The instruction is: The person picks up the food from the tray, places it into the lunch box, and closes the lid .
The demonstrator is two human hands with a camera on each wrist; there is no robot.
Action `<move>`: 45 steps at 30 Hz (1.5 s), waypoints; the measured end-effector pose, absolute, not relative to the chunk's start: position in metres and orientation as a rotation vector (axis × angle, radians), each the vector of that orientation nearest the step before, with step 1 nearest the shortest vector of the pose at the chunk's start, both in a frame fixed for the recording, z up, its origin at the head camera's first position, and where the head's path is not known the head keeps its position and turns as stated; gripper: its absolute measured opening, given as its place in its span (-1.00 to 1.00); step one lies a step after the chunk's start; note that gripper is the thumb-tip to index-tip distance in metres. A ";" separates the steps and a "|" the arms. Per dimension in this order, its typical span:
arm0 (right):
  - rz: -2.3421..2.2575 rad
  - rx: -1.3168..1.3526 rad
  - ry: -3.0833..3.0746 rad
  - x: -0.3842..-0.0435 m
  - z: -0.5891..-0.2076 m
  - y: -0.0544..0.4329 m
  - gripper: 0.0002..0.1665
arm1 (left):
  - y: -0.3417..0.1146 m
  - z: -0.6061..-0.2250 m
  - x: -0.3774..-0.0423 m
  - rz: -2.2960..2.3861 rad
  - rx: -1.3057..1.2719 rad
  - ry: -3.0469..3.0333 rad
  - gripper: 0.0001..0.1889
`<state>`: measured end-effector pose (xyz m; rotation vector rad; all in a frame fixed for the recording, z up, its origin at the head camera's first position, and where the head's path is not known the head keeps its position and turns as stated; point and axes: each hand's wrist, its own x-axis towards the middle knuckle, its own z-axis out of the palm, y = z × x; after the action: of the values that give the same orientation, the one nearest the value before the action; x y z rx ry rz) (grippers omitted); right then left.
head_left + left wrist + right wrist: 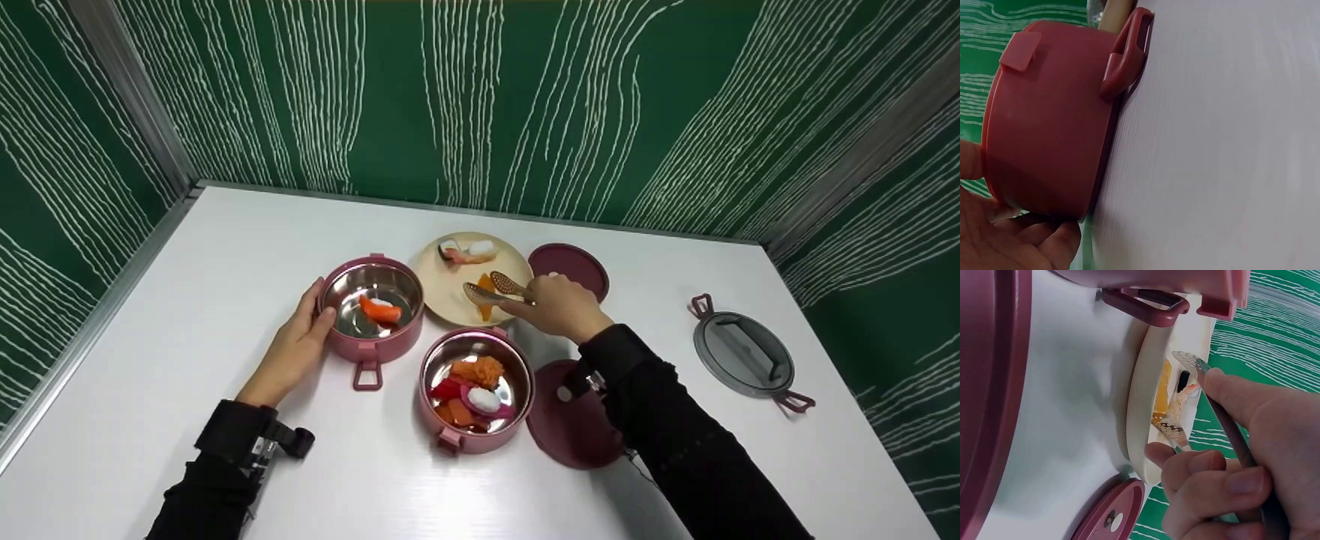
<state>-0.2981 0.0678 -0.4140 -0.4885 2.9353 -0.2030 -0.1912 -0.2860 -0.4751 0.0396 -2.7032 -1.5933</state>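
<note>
My left hand [294, 349] holds the left side of a pink pot [379, 345], thumb at the rim and fingers along the outer wall. Inside that pot lies an orange and white sushi piece [380, 309]. My right hand [562, 306] grips metal tongs [491, 294] with perforated ends. The spread tong ends are at a flat yellow-orange food piece [486, 296] on the cream plate [442, 292]. In the right wrist view, the tongs [1216, 396] reach over the rim of the plate [1139, 405]. Shrimp sushi [471, 255] and a dark-edged roll [448, 246] lie farther back on it.
A second pink pot [480, 442] with several food pieces stands in front of the plate. Dark red round lids lie behind [581, 262] and beneath the right forearm [559, 435]. A grey lid [742, 352] with red side loops lies at the right. Green walls enclose the white table [360, 465].
</note>
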 end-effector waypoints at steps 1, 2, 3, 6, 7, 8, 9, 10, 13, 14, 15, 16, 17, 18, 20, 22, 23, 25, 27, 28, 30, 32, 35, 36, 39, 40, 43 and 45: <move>-0.200 -0.492 2.937 -0.298 -0.414 0.067 -0.35 | -0.286 -0.475 -0.191 -1.594 0.036 -2.699 -0.37; -0.199 -0.492 2.937 -0.298 -0.414 0.065 -0.35 | -0.286 -0.475 -0.191 -1.597 0.032 -2.694 -0.37; -0.197 -0.495 2.937 -0.298 -0.414 0.064 -0.36 | -0.286 -0.475 -0.191 -1.599 0.034 -2.693 -0.37; -0.187 -0.512 2.942 -0.297 -0.413 0.062 -0.36 | -0.285 -0.475 -0.191 -1.596 0.037 -2.693 -0.36; -0.184 -0.518 2.946 -0.296 -0.413 0.062 -0.36 | -0.285 -0.475 -0.191 -1.596 0.037 -2.694 -0.36; -0.178 -0.525 2.951 -0.296 -0.413 0.062 -0.36 | -0.285 -0.475 -0.191 -1.595 0.036 -2.694 -0.36; -0.170 -0.531 2.959 -0.295 -0.413 0.062 -0.36 | -0.285 -0.475 -0.191 -1.591 0.035 -2.696 -0.36; -0.161 -0.535 2.967 -0.294 -0.412 0.062 -0.36 | -0.285 -0.474 -0.191 -1.589 0.034 -2.697 -0.36; -0.136 -0.553 2.995 -0.291 -0.412 0.061 -0.36 | -0.286 -0.474 -0.191 -1.594 0.035 -2.699 -0.36; -0.119 -0.562 3.004 -0.290 -0.412 0.061 -0.35 | -0.286 -0.474 -0.191 -1.594 0.037 -2.701 -0.36; -0.102 -0.569 3.016 -0.289 -0.412 0.060 -0.34 | -0.286 -0.475 -0.191 -1.596 0.040 -2.700 -0.36; -0.087 -0.579 3.025 -0.288 -0.411 0.060 -0.32 | -0.286 -0.475 -0.191 -1.597 0.044 -2.701 -0.36; -0.070 -0.589 3.034 -0.287 -0.411 0.059 -0.30 | -0.286 -0.475 -0.191 -1.596 0.045 -2.701 -0.36; -0.052 -0.600 3.044 -0.287 -0.411 0.059 -0.29 | -0.287 -0.475 -0.191 -1.597 0.048 -2.701 -0.36; -0.022 -0.624 3.063 -0.286 -0.411 0.059 -0.28 | -0.287 -0.475 -0.191 -1.594 0.053 -2.704 -0.35; -0.004 -0.646 3.076 -0.286 -0.411 0.060 -0.31 | -0.286 -0.474 -0.191 -1.590 0.053 -2.707 -0.36; 0.001 -0.657 3.080 -0.286 -0.411 0.061 -0.32 | -0.286 -0.474 -0.191 -1.587 0.053 -2.709 -0.36; 0.004 -0.684 3.086 -0.286 -0.412 0.063 -0.36 | -0.285 -0.474 -0.191 -1.581 0.054 -2.713 -0.35; 0.000 -0.702 3.090 -0.287 -0.412 0.065 -0.42 | -0.286 -0.474 -0.191 -1.581 0.050 -2.714 -0.35; 0.002 -0.709 3.095 -0.288 -0.411 0.066 -0.45 | -0.286 -0.474 -0.191 -1.584 0.046 -2.714 -0.35; 0.010 -0.725 3.106 -0.289 -0.411 0.069 -0.50 | -0.286 -0.474 -0.191 -1.587 0.040 -2.713 -0.35; 0.008 -0.731 3.118 -0.290 -0.410 0.072 -0.54 | -0.286 -0.474 -0.190 -1.588 0.038 -2.713 -0.35; 0.011 -0.731 3.132 -0.291 -0.409 0.075 -0.55 | -0.286 -0.474 -0.190 -1.578 0.036 -2.717 -0.35; 0.003 -0.724 3.134 -0.291 -0.410 0.076 -0.55 | -0.286 -0.474 -0.190 -1.574 0.038 -2.719 -0.35; -0.024 -0.691 3.133 -0.290 -0.411 0.077 -0.53 | -0.287 -0.474 -0.191 -1.572 0.040 -2.721 -0.35; -0.032 -0.680 3.133 -0.290 -0.411 0.076 -0.51 | -0.287 -0.474 -0.191 -1.573 0.043 -2.722 -0.35; -0.054 -0.661 3.132 -0.289 -0.413 0.075 -0.44 | -0.286 -0.474 -0.191 -1.581 0.051 -2.720 -0.36; -0.053 -0.654 3.137 -0.289 -0.415 0.074 -0.41 | -0.286 -0.473 -0.191 -1.586 0.052 -2.719 -0.36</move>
<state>-0.2885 0.0735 -0.4146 -0.6544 3.1367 -0.0532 -0.1907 -0.2856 -0.4733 0.0517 -2.7189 -1.5860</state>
